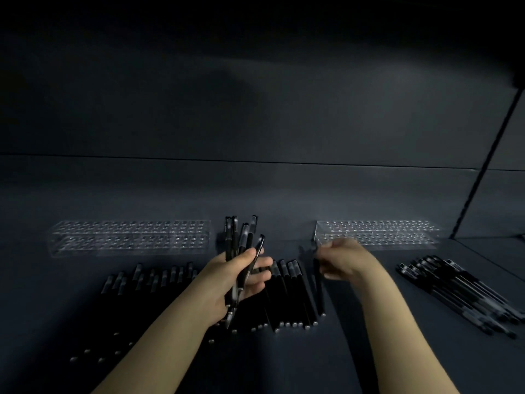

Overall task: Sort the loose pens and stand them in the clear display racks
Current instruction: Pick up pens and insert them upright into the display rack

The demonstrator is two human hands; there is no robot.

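Observation:
My left hand (241, 275) grips a bundle of several black pens (243, 237), held upright and fanned out above the table. My right hand (339, 258) is blurred, low over the table just in front of the right clear rack (377, 233); a dark pen (316, 268) seems to hang from its fingers, though the blur hides the grip. The left clear rack (130, 237) stands further left. Both racks show rows of holes with no pens in them. Loose black pens lie in rows at the left (147, 280) and the middle (292, 294).
Another heap of black pens (460, 291) lies slanted at the right. The surface is a dark table (369, 351) against a dark back wall. A dark vertical post (483, 172) rises at the right behind the right rack.

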